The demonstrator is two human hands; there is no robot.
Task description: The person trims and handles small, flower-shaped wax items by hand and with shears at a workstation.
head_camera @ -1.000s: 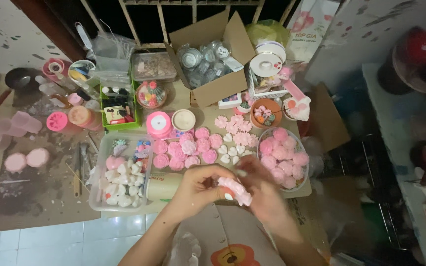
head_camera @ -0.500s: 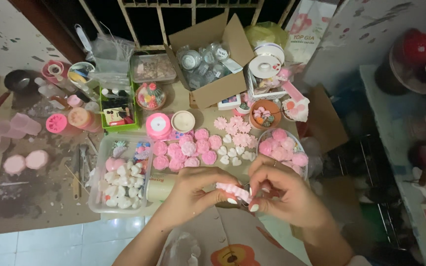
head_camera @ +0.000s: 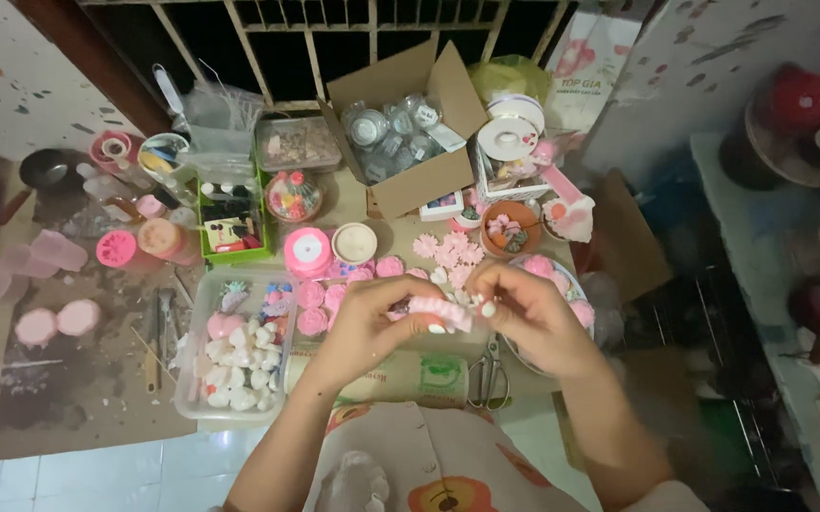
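Note:
Both hands meet over the middle of a cluttered floor work area. My left hand (head_camera: pixel 364 324) and my right hand (head_camera: pixel 527 318) pinch a small pink and white strip-like craft piece (head_camera: pixel 438 315) between the fingertips, left hand at its left end, right hand at its right end. Beneath the hands lie several pink flower shapes (head_camera: pixel 320 301) and a pair of scissors (head_camera: pixel 491 372). A clear plastic tray (head_camera: pixel 192 384) with white and pink small pieces sits just left of my left forearm.
An open cardboard box (head_camera: pixel 426 180) of clear round containers stands at the back. A pink ribbon spool (head_camera: pixel 308 252), a green tray (head_camera: pixel 232 248), an orange bowl (head_camera: pixel 510 233), a white spool (head_camera: pixel 508 138), jars and pink moulds crowd the left and back. A window grille runs behind.
My hands have risen slightly and drawn together over the pink flowers, still working the same pink and white piece. The camera view has shifted a little.

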